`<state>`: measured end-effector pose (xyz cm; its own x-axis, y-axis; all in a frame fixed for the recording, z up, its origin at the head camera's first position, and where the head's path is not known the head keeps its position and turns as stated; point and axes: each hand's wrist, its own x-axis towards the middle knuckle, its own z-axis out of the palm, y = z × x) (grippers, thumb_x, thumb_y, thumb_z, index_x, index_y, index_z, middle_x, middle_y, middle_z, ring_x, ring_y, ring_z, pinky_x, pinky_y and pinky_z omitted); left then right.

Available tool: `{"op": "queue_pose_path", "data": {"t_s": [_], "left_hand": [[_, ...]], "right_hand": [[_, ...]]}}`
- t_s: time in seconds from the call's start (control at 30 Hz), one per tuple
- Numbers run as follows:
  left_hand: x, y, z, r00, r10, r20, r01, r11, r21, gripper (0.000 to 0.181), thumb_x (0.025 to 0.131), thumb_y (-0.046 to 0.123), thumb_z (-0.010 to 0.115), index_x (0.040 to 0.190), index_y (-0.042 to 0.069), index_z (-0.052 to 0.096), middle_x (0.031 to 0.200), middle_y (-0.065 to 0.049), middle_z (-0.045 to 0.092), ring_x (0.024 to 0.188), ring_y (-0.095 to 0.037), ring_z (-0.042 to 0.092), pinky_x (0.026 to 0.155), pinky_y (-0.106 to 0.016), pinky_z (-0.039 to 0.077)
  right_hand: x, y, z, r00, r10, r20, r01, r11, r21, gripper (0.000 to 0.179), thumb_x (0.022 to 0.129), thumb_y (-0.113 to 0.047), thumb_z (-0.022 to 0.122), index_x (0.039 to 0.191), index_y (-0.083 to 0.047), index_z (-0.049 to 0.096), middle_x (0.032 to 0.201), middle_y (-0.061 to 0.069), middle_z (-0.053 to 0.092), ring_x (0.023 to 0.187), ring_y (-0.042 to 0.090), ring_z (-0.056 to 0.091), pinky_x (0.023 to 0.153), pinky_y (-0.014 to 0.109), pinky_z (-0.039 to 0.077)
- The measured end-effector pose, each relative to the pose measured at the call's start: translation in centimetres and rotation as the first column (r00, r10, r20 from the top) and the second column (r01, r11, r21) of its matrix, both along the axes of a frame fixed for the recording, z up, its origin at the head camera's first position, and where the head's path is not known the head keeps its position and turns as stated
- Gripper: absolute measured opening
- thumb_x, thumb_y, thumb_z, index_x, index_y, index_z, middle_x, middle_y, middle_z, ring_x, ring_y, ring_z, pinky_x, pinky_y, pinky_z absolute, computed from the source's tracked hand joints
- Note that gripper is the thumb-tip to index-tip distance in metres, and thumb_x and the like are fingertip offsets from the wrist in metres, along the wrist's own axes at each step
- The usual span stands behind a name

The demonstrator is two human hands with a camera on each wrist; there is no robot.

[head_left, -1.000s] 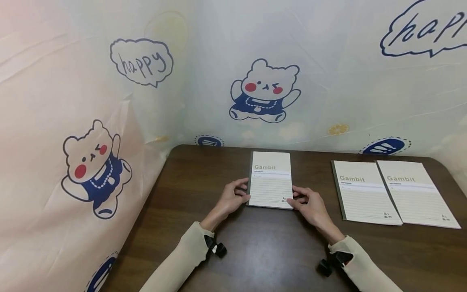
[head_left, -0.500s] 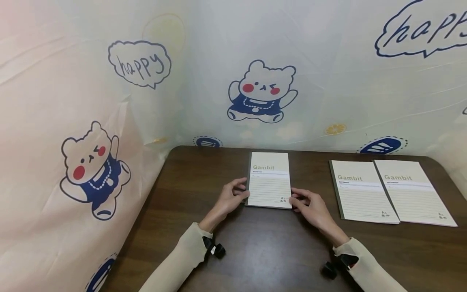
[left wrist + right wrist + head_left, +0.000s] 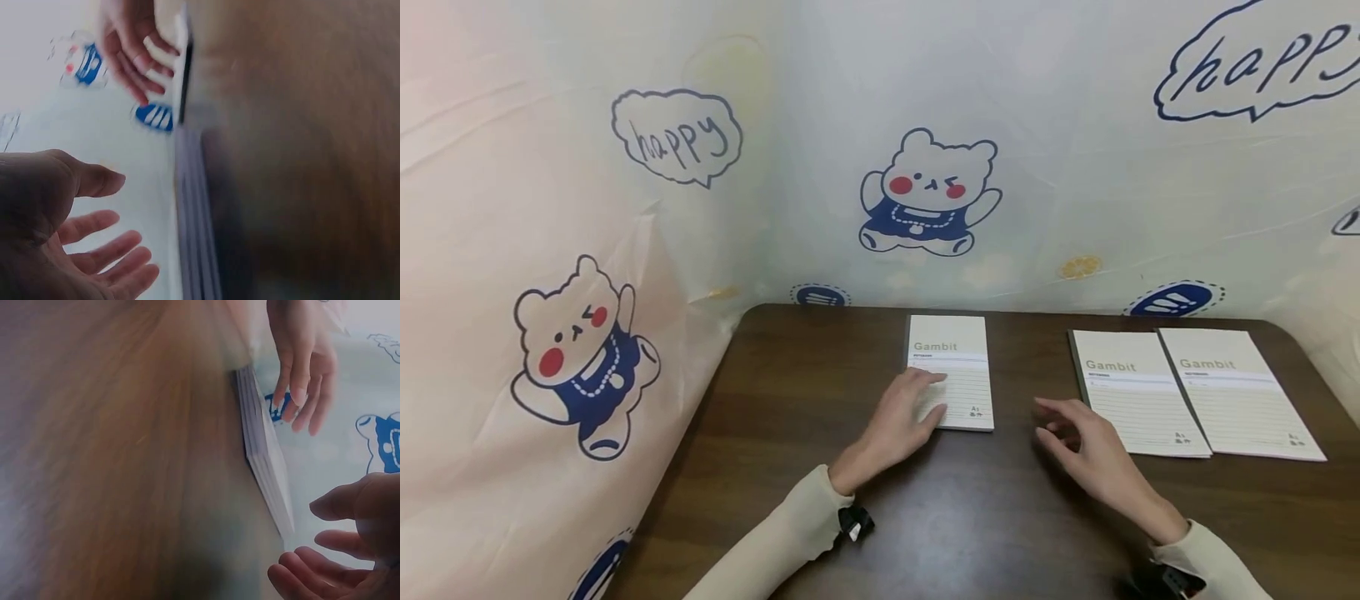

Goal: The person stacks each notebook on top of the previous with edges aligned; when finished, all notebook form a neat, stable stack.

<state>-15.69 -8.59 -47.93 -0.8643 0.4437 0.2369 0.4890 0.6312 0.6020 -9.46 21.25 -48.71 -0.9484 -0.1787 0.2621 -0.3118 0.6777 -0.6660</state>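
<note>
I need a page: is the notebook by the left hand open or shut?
Shut: the notebook lies flat, its printed "Gambit" cover facing up.

The left hand point(image 3: 895, 423) is over one notebook point(image 3: 964, 379), the right hand point(image 3: 1097, 458) near two more notebooks point(image 3: 1138, 404).

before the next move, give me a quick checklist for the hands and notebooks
1. Left hand free: ok, it holds nothing above the notebook stack, and the left wrist view shows a gap.
2. Right hand free: ok, it holds nothing and is apart from the stack.
3. Notebook stack flat on the table: ok.
4. Number of notebooks in it: cannot tell, its layers blur in the wrist views.
5. Separate pair fully visible from the head: not ok, the right hand hides a corner of the left notebook; the right notebook is uncovered.
</note>
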Motion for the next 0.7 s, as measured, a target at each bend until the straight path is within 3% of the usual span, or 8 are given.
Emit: {"op": "queue_pose_path", "data": {"t_s": [0.17,0.3,0.37,0.47,0.6,0.7], "left_hand": [[0.9,2.6,-0.4,0.989,-0.148,-0.028,0.143,0.982,-0.122,0.05,0.101,0.026,0.069,0.147,0.01,0.057,0.143,-0.006,0.061,0.132,-0.022,0.057,0.112,-0.038,0.049],[1.6,4.8,-0.8,0.967,-0.255,-0.014,0.245,0.942,-0.231,0.057,0.103,0.034,0.066,0.154,0.014,0.049,0.159,-0.007,0.05,0.146,-0.022,0.049,0.119,-0.037,0.045],[1.8,5.8,-0.9,0.951,-0.308,0.004,0.296,0.909,-0.292,0.062,0.104,0.039,0.064,0.159,0.017,0.043,0.166,-0.008,0.041,0.153,-0.024,0.041,0.123,-0.038,0.04],[1.8,7.1,-0.9,0.918,-0.393,0.044,0.378,0.84,-0.39,0.072,0.104,0.049,0.059,0.164,0.02,0.033,0.173,-0.008,0.028,0.161,-0.028,0.027,0.13,-0.043,0.029],[1.8,8.8,-0.9,0.875,-0.472,0.104,0.46,0.748,-0.479,0.079,0.104,0.06,0.051,0.168,0.025,0.022,0.177,-0.005,0.015,0.165,-0.031,0.014,0.133,-0.05,0.019],[1.8,10.3,-1.0,0.857,-0.501,0.12,0.485,0.706,-0.516,0.08,0.103,0.064,0.048,0.168,0.028,0.019,0.178,-0.002,0.011,0.165,-0.029,0.011,0.133,-0.05,0.018]], "right_hand": [[1.1,1.9,-0.2,0.999,-0.034,-0.024,0.035,0.997,0.067,0.041,0.093,-0.009,0.078,0.133,-0.003,0.067,0.116,0.012,0.071,0.095,0.026,0.071,0.072,0.031,0.062],[1.8,3.7,-0.6,0.995,-0.078,-0.059,0.085,0.99,0.114,0.043,0.091,-0.008,0.08,0.131,-0.003,0.068,0.115,0.013,0.071,0.095,0.028,0.071,0.074,0.036,0.062],[2.1,4.6,-0.8,0.99,-0.103,-0.092,0.115,0.984,0.139,0.043,0.089,-0.008,0.082,0.129,-0.003,0.069,0.114,0.014,0.071,0.095,0.03,0.07,0.075,0.039,0.059],[2.5,6.3,-0.9,0.985,-0.13,-0.115,0.149,0.971,0.185,0.044,0.087,-0.009,0.083,0.128,-0.001,0.069,0.119,0.02,0.07,0.103,0.037,0.069,0.083,0.049,0.053],[3.1,8.6,-1.2,0.989,-0.137,-0.059,0.147,0.962,0.23,0.05,0.092,-0.015,0.079,0.135,0.004,0.063,0.136,0.03,0.062,0.123,0.051,0.057,0.097,0.065,0.043],[3.7,10.0,-1.5,0.99,-0.143,0.007,0.136,0.956,0.26,0.058,0.099,-0.026,0.073,0.143,0.006,0.056,0.148,0.035,0.052,0.132,0.056,0.048,0.105,0.072,0.036]]}}
